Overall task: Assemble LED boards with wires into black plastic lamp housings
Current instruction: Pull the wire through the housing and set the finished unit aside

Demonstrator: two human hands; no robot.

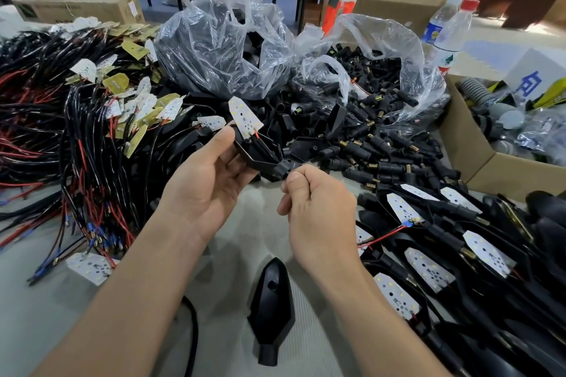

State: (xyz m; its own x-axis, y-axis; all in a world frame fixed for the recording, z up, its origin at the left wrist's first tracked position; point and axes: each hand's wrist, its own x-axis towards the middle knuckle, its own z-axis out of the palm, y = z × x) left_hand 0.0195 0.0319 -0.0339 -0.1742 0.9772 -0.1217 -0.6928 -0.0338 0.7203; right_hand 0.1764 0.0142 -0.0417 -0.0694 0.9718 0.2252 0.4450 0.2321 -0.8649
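Observation:
My left hand (205, 184) holds a black plastic lamp housing (260, 156) above the table, thumb on its upper edge and fingers underneath. A white arrow-shaped LED board (245, 116) sticks up out of the housing, with a short red wire at its base. My right hand (315, 205) is curled just below the housing's stem end and pinches the thin black wire (289, 174) that comes out of it. Another black housing (271, 294) lies face down on the table near me.
A heap of LED boards with red and black wires (92, 119) covers the left. Clear plastic bags hold black housings (220, 49) and black connectors (376, 79). Assembled lamps (435, 254) pile up at the right. Cardboard box (481, 162) and water bottles (447, 30) stand far right.

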